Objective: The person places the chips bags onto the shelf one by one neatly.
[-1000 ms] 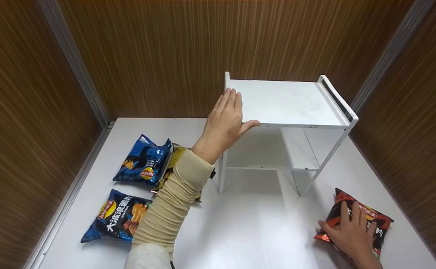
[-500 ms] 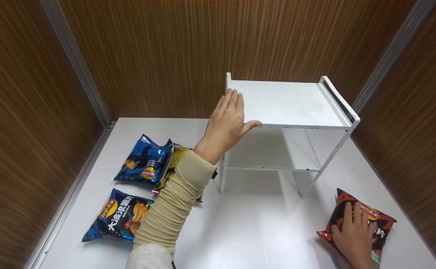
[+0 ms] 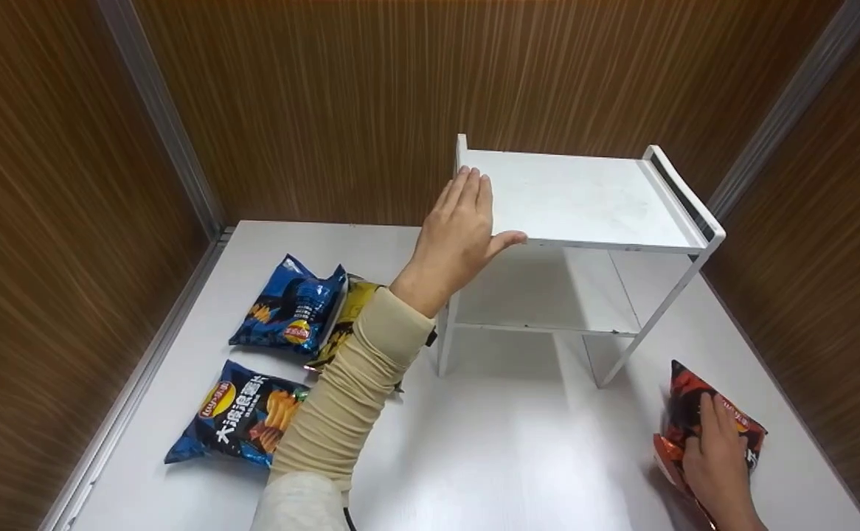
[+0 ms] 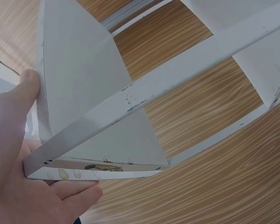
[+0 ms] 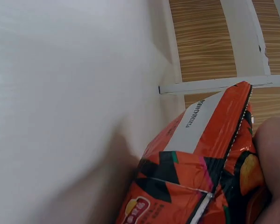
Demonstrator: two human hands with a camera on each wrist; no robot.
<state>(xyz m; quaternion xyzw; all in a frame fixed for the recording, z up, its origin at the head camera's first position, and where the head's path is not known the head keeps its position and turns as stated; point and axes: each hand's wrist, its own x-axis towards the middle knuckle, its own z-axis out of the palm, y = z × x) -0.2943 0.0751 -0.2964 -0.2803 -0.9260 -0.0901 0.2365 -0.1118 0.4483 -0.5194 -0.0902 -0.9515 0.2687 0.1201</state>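
In the head view my left hand [image 3: 456, 232] lies against the left side of a white two-tier shelf rack [image 3: 570, 195], fingers straight and thumb stretched along the top board's front edge. The left wrist view shows the rack's corner [image 4: 39, 161] between thumb and fingers. At lower right my right hand [image 3: 718, 457] grips a red and black bag of chips [image 3: 688, 398]. That bag is tilted, with its left edge raised. In the right wrist view the red bag [image 5: 177, 186] stands over the white surface, with part of the hand [image 5: 275, 158] beside it; the thumb is hidden.
A blue chip bag [image 3: 290, 306] and a dark blue chip bag [image 3: 242, 413] lie at left. Behind the left forearm is a partly covered yellow-green chip bag [image 3: 356, 302]. Wood-grain walls [image 3: 371, 96] enclose the white tabletop [image 3: 489, 442]; the right wall runs close to the red bag.
My right hand has turned from lying over the red chip bag to gripping it, and the bag has tilted up. The left hand stays on the rack; the head view shifts slightly.
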